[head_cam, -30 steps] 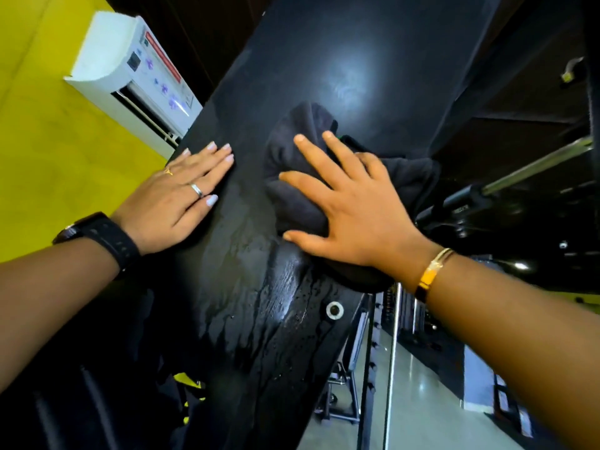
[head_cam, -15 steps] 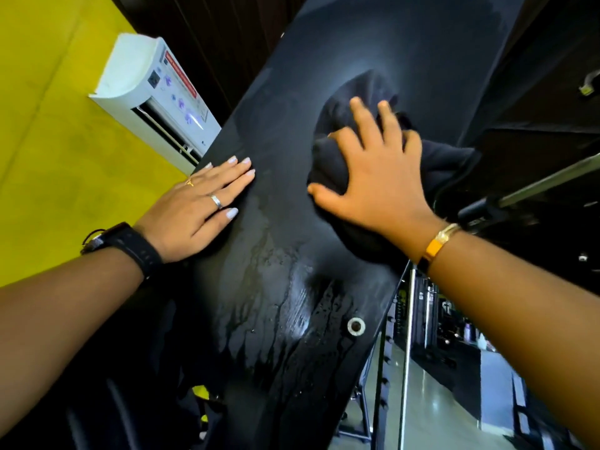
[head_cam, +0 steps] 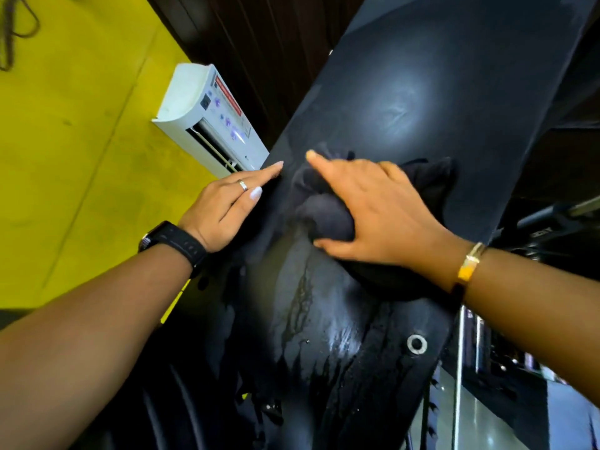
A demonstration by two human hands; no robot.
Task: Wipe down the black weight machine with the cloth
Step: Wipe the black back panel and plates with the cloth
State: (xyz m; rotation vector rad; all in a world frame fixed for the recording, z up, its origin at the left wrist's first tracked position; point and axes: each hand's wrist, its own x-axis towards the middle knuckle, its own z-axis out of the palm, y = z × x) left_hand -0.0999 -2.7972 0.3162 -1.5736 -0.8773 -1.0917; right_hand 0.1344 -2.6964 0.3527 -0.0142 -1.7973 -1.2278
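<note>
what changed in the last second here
The right hand swept the cloth up the panel, then back down beside the left hand; the cloth is now bunched between thumb and forefinger. The left hand stayed flat on the panel's edge, and the wet streaks below remain.

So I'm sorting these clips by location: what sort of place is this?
Likely a gym: the black weight machine, a metal bar beside it, and a chrome rod above a polished floor.
</note>
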